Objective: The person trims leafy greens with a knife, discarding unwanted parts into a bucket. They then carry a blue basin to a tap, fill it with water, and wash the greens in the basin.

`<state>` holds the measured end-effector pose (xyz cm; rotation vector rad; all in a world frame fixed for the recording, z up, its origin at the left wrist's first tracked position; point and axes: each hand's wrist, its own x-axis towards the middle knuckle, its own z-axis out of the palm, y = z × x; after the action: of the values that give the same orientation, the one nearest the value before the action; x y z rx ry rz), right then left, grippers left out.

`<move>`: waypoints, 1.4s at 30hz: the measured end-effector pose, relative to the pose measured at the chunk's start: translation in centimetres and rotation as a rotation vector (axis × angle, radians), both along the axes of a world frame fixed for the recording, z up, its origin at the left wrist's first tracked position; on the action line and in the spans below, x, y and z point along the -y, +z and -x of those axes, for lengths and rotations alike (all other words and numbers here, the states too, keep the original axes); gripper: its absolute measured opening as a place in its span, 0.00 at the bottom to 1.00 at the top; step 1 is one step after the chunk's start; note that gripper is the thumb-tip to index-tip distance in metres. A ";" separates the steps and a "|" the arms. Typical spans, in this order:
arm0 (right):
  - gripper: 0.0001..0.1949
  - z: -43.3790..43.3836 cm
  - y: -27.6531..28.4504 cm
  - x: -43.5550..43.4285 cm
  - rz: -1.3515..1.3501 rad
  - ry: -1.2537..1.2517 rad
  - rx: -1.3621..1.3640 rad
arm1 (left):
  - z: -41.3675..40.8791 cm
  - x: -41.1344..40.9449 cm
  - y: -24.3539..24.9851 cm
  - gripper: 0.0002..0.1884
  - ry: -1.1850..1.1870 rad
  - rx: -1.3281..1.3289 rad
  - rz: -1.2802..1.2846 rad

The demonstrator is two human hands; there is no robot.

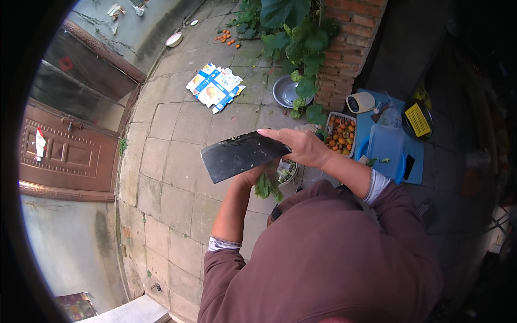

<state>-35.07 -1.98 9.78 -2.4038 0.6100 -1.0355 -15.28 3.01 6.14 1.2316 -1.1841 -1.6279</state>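
My right hand [305,146] grips a wide dark cleaver [244,155], its blade pointing left with small wet-looking bits stuck to it. Just below the blade is my left hand [255,174], its fingers mostly hidden behind the cleaver. Green leaves of a leafy vegetable [267,187] hang down from that hand. Beneath both hands, a round container [297,174] with chopped pale and green pieces shows in part. How the blade's edge meets the vegetable cannot be seen.
To the right, a white basket of orange fruit [340,134] stands beside a blue board [414,153] bearing a kitchen scale [360,102], a clear plastic lid [386,151], a phone [409,163] and a yellow grater [417,120]. Ahead lie a metal basin [287,92] and a flattened carton [216,87].
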 end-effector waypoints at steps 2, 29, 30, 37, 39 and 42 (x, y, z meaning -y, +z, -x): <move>0.44 0.0 -0.1 0.1 0.036 -0.013 -0.007 | -0.3 0.2 -0.6 0.09 -0.028 0.068 0.057; 0.29 -1.9 -0.2 1.6 -0.658 0.094 0.126 | -2.5 -1.1 0.9 0.10 -0.061 -0.049 -0.109; 0.28 -1.8 0.6 1.3 -0.673 0.106 0.083 | -2.5 -1.1 0.8 0.10 -0.060 -0.051 -0.109; 0.28 -2.1 0.2 0.5 -0.446 0.066 -0.068 | -2.8 -0.9 -0.7 0.09 -0.051 0.147 -0.050; 0.29 -2.2 -0.2 0.3 -0.292 0.082 -0.079 | -2.7 -1.3 -0.5 0.09 -0.046 0.172 0.044; 0.30 -2.3 -0.7 0.1 -0.119 0.077 -0.176 | -3.2 -1.7 -2.3 0.08 -0.013 0.511 0.385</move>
<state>-32.80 -2.07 9.05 -2.4083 0.6147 -0.7404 -12.11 4.68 3.88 1.4195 -1.7235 -1.0419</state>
